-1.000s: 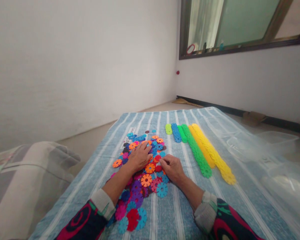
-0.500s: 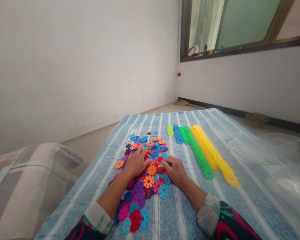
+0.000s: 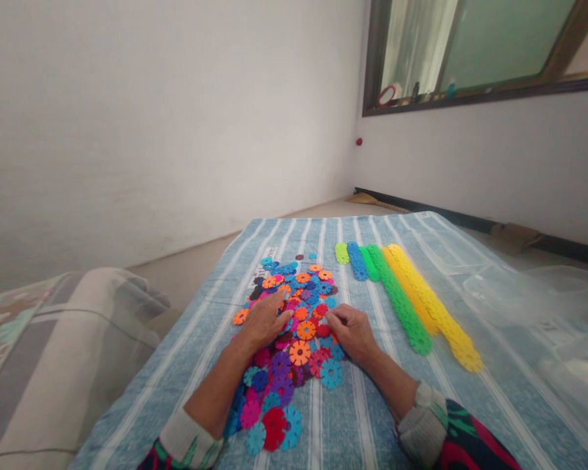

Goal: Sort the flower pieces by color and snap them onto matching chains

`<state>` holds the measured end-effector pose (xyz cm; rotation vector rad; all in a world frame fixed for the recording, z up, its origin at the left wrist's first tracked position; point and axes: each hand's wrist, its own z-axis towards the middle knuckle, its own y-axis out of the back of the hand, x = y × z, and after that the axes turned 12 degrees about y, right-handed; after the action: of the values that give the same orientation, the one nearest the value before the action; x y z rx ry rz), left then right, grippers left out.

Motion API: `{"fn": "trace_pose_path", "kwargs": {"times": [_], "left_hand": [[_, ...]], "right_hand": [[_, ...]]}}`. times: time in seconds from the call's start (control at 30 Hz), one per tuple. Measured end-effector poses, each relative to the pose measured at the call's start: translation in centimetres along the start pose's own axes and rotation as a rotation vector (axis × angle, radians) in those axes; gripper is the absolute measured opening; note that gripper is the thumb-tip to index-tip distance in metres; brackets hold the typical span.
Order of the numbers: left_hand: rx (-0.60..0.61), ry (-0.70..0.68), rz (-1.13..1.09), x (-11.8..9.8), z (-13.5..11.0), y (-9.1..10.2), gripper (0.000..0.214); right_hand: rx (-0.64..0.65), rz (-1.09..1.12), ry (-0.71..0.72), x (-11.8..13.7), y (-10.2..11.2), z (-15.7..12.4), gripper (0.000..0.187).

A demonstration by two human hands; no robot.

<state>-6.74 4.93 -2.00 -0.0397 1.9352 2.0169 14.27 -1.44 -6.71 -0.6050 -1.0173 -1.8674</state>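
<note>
Loose notched plastic snowflake discs (image 3: 300,353) in orange, red, blue, purple, pink and dark brown lie in a heap on a striped cloth (image 3: 176,391). My left hand (image 3: 262,321) rests over the left side of the heap, its thumb apart from the fingers, with several discs hidden beneath it. At the heap's right edge my right hand (image 3: 355,333) has its thumb and index finger pinched beside a red disc (image 3: 319,311). Whether anything is between those fingertips cannot be made out.
Right of the heap lie overlapping rows of discs: a light green row (image 3: 342,253), a blue row (image 3: 357,261), a short green row (image 3: 369,264), a long green row (image 3: 400,300) and yellow rows (image 3: 438,313). Clear plastic containers (image 3: 500,297) stand farther right. Grey-striped fabric (image 3: 98,326) is at left.
The view has shifted slightly, moving the scene to the right. My left hand's fingers have drawn a little closer together over the heap. My right hand keeps its pinch near the red disc.
</note>
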Motion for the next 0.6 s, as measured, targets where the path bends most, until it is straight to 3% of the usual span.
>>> {"fn": "trace_pose_path", "kwargs": {"times": [0.13, 0.6], "left_hand": [[0.018, 0.035, -0.065, 0.3, -0.3, 0.4, 0.049], [-0.124, 0.106, -0.170, 1.4, 0.0, 0.0, 0.038]], "right_hand": [[0.007, 0.003, -0.001, 0.0, 0.1, -0.1, 0.028], [0.022, -0.012, -0.004, -0.2, 0.2, -0.3, 0.028]]}}
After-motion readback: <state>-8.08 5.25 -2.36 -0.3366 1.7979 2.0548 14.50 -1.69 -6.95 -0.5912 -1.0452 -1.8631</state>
